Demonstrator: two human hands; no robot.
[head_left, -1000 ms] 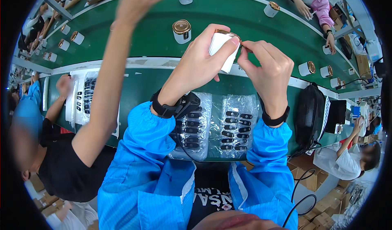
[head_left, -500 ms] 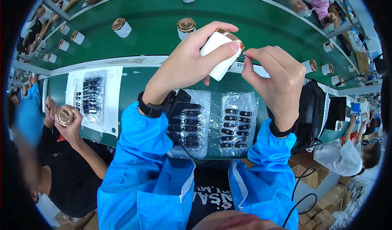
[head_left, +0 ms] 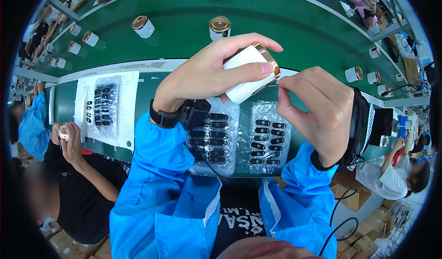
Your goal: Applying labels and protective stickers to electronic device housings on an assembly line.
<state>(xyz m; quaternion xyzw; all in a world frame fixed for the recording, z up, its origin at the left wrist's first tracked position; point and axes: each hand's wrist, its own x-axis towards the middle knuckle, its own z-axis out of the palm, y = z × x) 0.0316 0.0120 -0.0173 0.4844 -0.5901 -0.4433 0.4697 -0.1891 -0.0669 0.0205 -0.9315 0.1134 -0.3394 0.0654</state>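
A white ribbed cylindrical device with a shiny gold end (head_left: pixel 246 89) lies tilted in my left hand (head_left: pixel 202 72), gold end toward the upper right. My left thumb presses on its side and the fingers wrap behind it. Close by the gold rim, my right hand (head_left: pixel 320 109) has thumb and forefinger pinched together; whatever they hold is too small to make out. Below my hands, small black oval parts with glossy faces lie in rows on two clear plastic bags, a left bag (head_left: pixel 195 166) and a right bag (head_left: pixel 286 141).
Similar white-and-gold devices, such as one device (head_left: pixel 220 27), stand along the green belt (head_left: pixel 184 40) beyond the rail. A white sheet (head_left: pixel 125 112) with another bag of black parts lies left. A co-worker's hands (head_left: pixel 71 144) hold a gold-topped device. A black bag (head_left: pixel 361 130) stands right.
Both hands have moved slightly down, the right one also rightward, and the device has tipped closer to horizontal. The devices on the belt have shifted right. The co-worker's hands on the left have moved down.
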